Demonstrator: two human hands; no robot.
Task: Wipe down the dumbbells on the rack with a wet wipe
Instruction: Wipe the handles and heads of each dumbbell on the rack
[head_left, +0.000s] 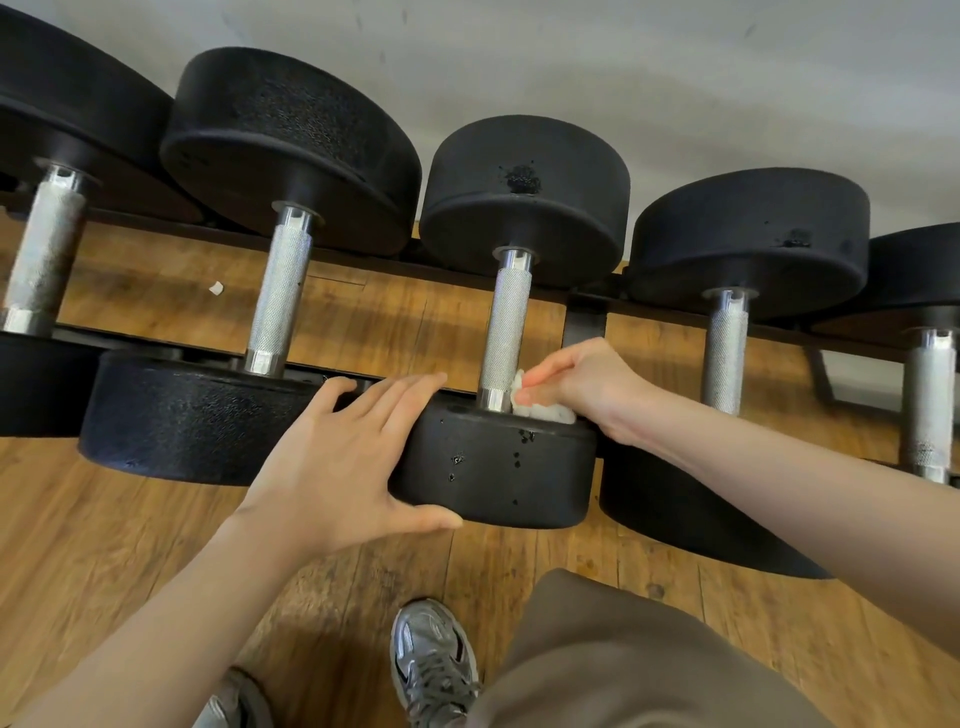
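Five dumbbells sit in a row on the black rack (587, 317). The middle dumbbell (506, 332) is the one being cleaned. The right hand (582, 387) pinches one white wet wipe (540, 410) and presses it where the silver bar meets the near black end of the middle dumbbell. The left hand (343, 462) is spread wide and rests on the left side of that same end, thumb underneath. Two dumbbells lie to its left and two to its right. Below it, one grey shoe (434, 660) stands on the wood floor (104, 519).
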